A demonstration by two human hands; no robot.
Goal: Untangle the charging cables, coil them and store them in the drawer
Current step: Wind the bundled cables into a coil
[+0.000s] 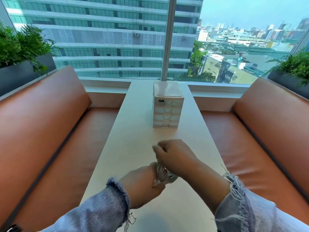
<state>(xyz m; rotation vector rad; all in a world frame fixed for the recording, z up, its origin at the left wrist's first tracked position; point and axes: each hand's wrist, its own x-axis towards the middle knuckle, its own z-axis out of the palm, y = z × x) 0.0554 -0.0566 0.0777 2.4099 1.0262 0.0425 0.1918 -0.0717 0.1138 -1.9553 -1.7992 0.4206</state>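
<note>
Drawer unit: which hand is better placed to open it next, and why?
Probably right: the right hand is farther forward, nearer the drawer unit, while the left hand grips the cable bundle.

A left hand (142, 183) and right hand (173, 156), in frayed denim sleeves (107, 208), grip a bundle of white cables (163, 174) over a narrow pale table (132, 131). A small drawer unit (168, 108) stands farther along it, near the window (108, 39), between orange benches (41, 123).
</note>
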